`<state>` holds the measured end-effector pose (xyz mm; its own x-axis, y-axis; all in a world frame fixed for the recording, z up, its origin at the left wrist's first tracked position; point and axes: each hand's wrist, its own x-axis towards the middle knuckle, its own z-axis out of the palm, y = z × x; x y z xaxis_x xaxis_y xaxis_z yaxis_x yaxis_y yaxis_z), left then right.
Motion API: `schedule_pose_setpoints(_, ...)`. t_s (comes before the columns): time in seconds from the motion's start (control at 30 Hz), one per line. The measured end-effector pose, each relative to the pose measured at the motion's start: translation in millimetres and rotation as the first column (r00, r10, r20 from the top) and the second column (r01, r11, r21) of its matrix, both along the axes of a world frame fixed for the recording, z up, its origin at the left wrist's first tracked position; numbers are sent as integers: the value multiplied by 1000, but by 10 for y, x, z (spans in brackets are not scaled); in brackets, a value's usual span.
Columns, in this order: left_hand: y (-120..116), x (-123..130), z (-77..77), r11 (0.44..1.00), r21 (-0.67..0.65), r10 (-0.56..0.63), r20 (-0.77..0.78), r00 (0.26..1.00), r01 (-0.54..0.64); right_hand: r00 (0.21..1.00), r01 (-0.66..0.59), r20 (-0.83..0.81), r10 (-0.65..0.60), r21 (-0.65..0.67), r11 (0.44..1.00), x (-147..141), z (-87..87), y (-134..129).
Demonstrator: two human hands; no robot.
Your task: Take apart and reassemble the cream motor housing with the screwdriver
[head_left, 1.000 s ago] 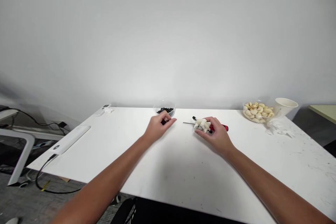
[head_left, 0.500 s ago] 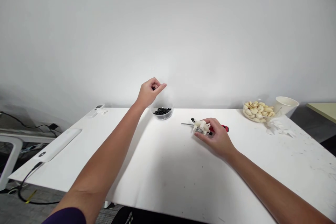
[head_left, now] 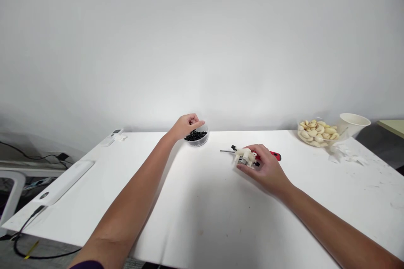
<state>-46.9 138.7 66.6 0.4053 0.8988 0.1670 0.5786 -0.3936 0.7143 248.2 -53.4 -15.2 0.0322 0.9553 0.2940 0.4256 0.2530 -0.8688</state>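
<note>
Clear bowl (head_left: 198,143) at the far table edge (head_left: 246,131), left hand (head_left: 186,126) over it.

Clear bowl (head_left: 316,143) of pale kernels, white paper cup (head_left: 354,124), crumpled white scraps (head_left: 342,153), long white power strip (head_left: 65,182)

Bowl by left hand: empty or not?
Not empty: the clear bowl holds a layer of dark pieces, seen from above.
</note>
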Motion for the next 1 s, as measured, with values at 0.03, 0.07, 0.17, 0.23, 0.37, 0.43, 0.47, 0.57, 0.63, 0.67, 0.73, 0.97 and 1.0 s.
schedule_pose_setpoints(0.03,7,0,-19,1000,-6,-5,-10,1000,5,1000,-3,0,3,2,1000,0,-1,0)
schedule_pose_setpoints(0.07,13,3,-38,1000,-12,-12,-19,1000,12,1000,-6,-1,6,3,1000,0,0,0)
schedule_pose_setpoints(0.17,23,10,-83,999,-33,-37,-47,998,35,1000,-9,1,9,4,1000,-1,-1,9)
schedule_pose_setpoints(0.23,28,5,-98,997,-56,-55,-78,995,51,1000,-7,10,7,1,1000,-2,-3,15)
schedule_pose_setpoints(0.37,33,-31,-74,991,-112,-86,-170,982,68,1000,-1,25,1,-1,1000,-7,-2,11)
schedule_pose_setpoints(0.43,26,-53,-30,989,-130,-100,-214,972,73,999,5,33,-5,-2,1000,-10,0,6)
schedule_pose_setpoints(0.47,19,-62,-1,987,-138,-108,-234,966,77,999,9,39,-9,-4,1000,-10,1,4)
schedule_pose_setpoints(0.57,-7,-82,90,982,-166,-135,-294,946,89,998,18,53,-17,-7,1000,-8,-1,5)
schedule_pose_setpoints(0.63,-22,-88,134,979,-182,-151,-326,933,95,998,17,58,-16,-15,1000,-7,2,8)
schedule_pose_setpoints(0.67,-28,-89,146,978,-185,-153,-340,928,93,998,15,59,-14,-18,1000,-7,5,9)
schedule_pose_setpoints(0.73,-38,-84,151,978,-191,-147,-369,918,79,998,12,58,-11,-21,1000,-10,11,7)
schedule_pose_setpoints(0.97,-123,4,111,974,-224,-136,-465,875,33,999,1,53,0,-16,1000,-18,16,-2)
schedule_pose_setpoints(1.0,-141,25,113,975,-222,-133,-474,870,28,998,3,55,-2,-14,1000,-16,16,0)
